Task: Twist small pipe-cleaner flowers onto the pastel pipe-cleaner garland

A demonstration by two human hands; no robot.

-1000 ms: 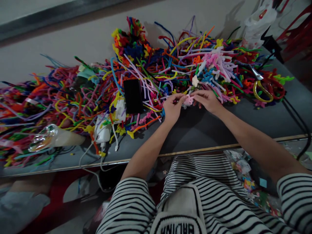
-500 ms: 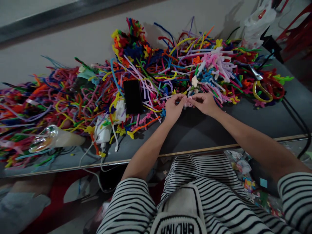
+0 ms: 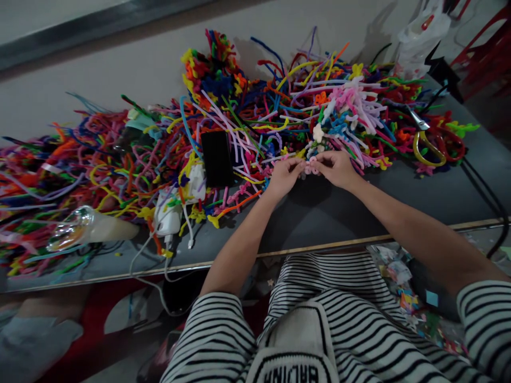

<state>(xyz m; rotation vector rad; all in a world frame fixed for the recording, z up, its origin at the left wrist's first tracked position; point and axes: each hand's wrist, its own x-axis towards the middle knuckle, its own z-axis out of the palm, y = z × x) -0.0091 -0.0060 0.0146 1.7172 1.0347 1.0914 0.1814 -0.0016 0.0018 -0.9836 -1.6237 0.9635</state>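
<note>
Head view: both hands meet just right of the frame's centre, above a grey table (image 3: pixel 339 215). The left hand (image 3: pixel 285 176) and right hand (image 3: pixel 337 167) are narrowed to pinches, thumb against fingers, holding the small pink piece (image 3: pixel 312 167) between them by its left and right sides; its finer details are too small to tell. Just above it is a white flower (image 3: pixel 318 133). Coloured stems (image 3: pixel 107 133) heap across the frame from left edge to upper right. Left of centre lies a dark phone (image 3: pixel 216 159); scissors (image 3: pixel 423 126) rest at right.
</note>
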